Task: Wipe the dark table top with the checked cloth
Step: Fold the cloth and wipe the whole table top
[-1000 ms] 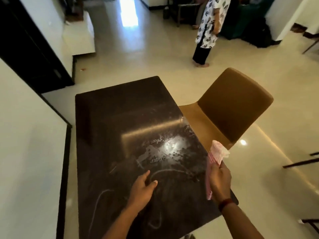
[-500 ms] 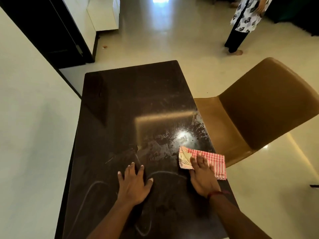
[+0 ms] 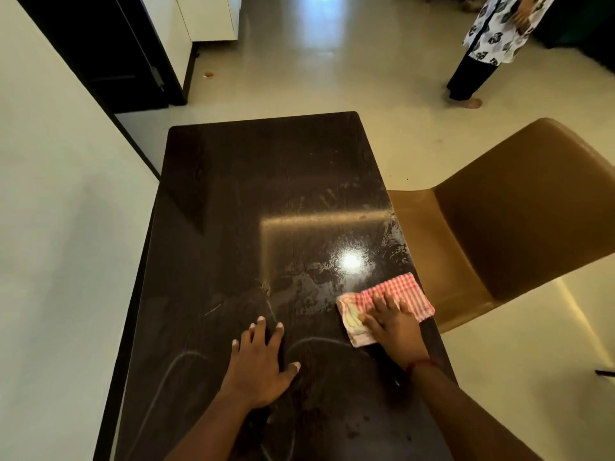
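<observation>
The dark table top [image 3: 253,201] runs away from me, smeared and speckled around a bright glare spot at its right middle. The red-and-white checked cloth [image 3: 404,291] lies flat near the table's right edge. My right hand [image 3: 392,324] presses on the cloth's near half with straight fingers. My left hand [image 3: 259,364] rests flat on the bare table, fingers spread, to the left of the cloth.
A brown chair [image 3: 519,221] stands tight against the table's right edge, just beyond the cloth. A white wall [image 3: 66,244] runs along the table's left side. A person [image 3: 482,44] stands on the pale floor at the far right.
My right hand brought the cloth down from the air onto the table and pressed it flat. The cloth has since shifted slightly along the right edge. My left hand flattened onto the table.
</observation>
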### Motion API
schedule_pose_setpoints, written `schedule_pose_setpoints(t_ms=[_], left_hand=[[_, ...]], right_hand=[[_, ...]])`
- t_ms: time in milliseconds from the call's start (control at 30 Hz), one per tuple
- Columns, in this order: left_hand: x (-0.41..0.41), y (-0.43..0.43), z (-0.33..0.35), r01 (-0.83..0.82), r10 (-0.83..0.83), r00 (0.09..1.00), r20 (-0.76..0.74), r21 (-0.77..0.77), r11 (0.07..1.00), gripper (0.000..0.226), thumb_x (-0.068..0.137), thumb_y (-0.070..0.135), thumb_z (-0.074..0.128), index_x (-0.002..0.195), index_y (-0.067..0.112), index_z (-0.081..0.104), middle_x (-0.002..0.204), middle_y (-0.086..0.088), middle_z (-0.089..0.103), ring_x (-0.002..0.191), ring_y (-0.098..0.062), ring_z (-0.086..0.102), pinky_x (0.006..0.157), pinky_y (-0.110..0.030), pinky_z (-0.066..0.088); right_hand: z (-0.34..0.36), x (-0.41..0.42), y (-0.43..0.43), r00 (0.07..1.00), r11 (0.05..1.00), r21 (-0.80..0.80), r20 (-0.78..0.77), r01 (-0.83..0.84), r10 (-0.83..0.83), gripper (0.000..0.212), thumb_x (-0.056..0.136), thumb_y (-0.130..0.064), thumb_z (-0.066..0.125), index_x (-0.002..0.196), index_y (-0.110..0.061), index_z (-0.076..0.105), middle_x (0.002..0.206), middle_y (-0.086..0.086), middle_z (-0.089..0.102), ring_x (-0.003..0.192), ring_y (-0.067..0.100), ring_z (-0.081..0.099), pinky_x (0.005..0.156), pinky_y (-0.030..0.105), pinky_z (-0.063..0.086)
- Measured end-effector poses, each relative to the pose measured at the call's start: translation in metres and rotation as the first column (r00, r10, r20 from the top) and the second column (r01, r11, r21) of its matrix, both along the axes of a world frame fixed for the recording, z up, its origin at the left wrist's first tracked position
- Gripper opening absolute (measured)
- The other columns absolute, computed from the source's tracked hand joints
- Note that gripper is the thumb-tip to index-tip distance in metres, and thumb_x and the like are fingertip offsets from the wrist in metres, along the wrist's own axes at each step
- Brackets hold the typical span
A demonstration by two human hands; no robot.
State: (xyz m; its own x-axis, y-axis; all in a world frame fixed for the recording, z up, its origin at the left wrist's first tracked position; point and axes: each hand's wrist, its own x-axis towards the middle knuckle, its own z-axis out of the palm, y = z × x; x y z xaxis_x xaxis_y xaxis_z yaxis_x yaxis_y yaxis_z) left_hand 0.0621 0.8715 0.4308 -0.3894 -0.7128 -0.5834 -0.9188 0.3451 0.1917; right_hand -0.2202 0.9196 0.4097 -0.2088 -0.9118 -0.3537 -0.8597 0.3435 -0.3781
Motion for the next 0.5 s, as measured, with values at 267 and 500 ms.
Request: schedule_pose_setpoints(t_ms=[267,500], left_hand=[[-0.001,-0.002,-0.003,0.01,-0.012,1.0,0.023,0.056,0.998,0.099,0.08,0.079,0.039,0.155,0.027,-0.001,0.162,-0.012,-0.013,0.148,-0.036,-0.007,0.12,-0.056,0.004],[0.001,-0.003,0.003,0.022,-0.024,1.0,0.013,0.079,0.997,0.098,0.081,0.077,0.042,0.155,0.028,-0.001,0.162,-0.012,-0.013,0.148,-0.036,-0.006,0.12,-0.056,0.004]], right_hand=[[-0.02,-0.017,-0.044,0.979,0.985,-0.026,-0.112,0.171,-0.173,0.05,0.101,-0.037,0.036,0.149,-0.026,0.028,0.16,0.016,0.001,0.147,0.036,-0.005,0.116,0.053,0.002],[-0.016,-0.009,-0.008,0.985,0.987,-0.027,-0.078,-0.158,0.155,0.077,0.084,-0.072,0.003,0.146,-0.036,0.032,0.161,0.001,-0.001,0.147,0.02,-0.009,0.117,0.043,0.0]])
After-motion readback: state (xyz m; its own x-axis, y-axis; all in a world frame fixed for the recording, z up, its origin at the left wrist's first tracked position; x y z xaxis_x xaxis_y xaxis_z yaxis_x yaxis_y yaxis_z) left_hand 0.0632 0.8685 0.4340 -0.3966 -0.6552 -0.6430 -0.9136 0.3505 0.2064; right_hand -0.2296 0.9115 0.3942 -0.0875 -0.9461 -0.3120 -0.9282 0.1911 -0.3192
